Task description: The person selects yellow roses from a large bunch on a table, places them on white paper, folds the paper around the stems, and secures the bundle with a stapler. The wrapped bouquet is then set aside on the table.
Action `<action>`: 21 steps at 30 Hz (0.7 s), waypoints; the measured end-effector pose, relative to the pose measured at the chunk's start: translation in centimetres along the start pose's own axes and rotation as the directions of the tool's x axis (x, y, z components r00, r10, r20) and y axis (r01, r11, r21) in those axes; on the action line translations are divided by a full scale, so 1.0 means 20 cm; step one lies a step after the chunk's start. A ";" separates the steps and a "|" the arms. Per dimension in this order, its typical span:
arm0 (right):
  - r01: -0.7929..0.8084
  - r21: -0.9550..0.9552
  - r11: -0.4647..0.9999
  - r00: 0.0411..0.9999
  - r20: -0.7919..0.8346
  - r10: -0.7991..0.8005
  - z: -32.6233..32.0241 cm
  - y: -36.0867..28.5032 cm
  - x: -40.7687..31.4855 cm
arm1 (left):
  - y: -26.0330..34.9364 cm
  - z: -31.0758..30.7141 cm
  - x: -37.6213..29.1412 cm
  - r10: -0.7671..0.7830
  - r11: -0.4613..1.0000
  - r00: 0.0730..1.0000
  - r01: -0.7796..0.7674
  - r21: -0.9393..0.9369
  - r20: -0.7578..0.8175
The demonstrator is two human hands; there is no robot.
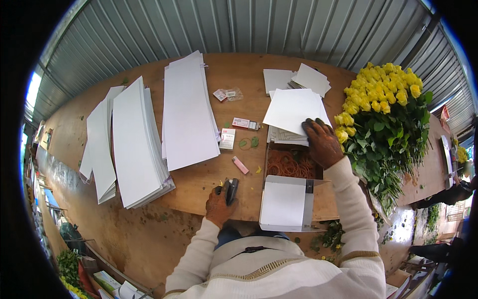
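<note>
My left hand (221, 205) is closed around a dark stapler (232, 191) near the front edge of the wooden table (209, 187). The fingertips of my right hand (323, 144) rest on the right edge of a white cardboard sheet (291, 110), which lies tilted on a stack of others. Whether those fingers grip the sheet is unclear. Below the stack is an open box of orange-brown rubber bands (289, 164). In front of it stands a white folded cardboard piece (282, 203) with grey sides. A pink lighter (240, 165) lies between my hands.
Tall stacks of white cardboard (188, 112) cover the left side. Small cartons (227, 139) and a plastic packet (233, 94) lie mid-table. A large pile of yellow roses (384, 89) with leafy stems is at the right. Corrugated metal wall (254, 26) behind; another person (448, 194) far right.
</note>
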State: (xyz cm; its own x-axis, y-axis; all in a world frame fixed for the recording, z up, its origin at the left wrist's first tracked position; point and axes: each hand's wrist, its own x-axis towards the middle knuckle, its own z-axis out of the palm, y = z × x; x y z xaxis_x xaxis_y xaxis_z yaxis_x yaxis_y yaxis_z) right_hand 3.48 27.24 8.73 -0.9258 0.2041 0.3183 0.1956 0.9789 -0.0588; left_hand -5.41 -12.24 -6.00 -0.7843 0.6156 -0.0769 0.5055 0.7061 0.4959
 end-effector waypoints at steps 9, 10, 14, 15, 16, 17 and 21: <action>-0.087 0.840 0.536 0.583 -0.393 0.711 -0.35 -0.20 -0.07 | 0.11 -0.23 0.21 0.319 0.945 0.941 -0.324 0.034 0.116; -0.144 0.812 0.566 0.606 -0.379 0.699 -0.34 -0.28 -0.11 | 0.01 -0.35 0.22 0.361 0.930 0.932 -0.357 -0.088 0.031; -0.171 0.885 0.434 0.700 -0.201 0.685 -0.28 -0.80 -0.18 | -0.59 -0.93 0.22 0.228 0.963 0.956 -0.194 0.187 -0.183; -0.228 0.894 0.385 0.689 -0.131 0.713 -0.26 -0.92 -0.17 | -0.77 -1.03 0.18 0.101 0.958 0.984 -0.056 0.281 -0.148; -0.215 0.894 0.393 0.673 -0.156 0.723 -0.20 -1.01 -0.15 | -0.91 -1.11 0.16 -0.020 0.941 0.999 0.034 0.337 -0.045; -0.205 0.893 0.400 0.655 -0.179 0.734 -0.14 -1.10 -0.11 | -1.03 -1.16 0.09 0.021 0.943 0.999 -0.029 0.330 0.026; -0.124 0.758 0.640 0.767 -0.336 0.546 -0.02 -1.18 0.00 | -1.12 -1.22 -0.01 0.158 0.890 0.982 -0.188 0.416 0.104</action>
State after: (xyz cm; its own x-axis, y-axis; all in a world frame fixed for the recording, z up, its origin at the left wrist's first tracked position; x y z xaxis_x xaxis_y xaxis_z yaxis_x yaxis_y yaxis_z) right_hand -1.04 4.18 10.48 -0.4944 0.6888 0.5302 -0.0054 0.6075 -0.7943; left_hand -25.33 -36.81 4.07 -0.6525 0.7527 -0.0873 0.7466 0.6583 0.0956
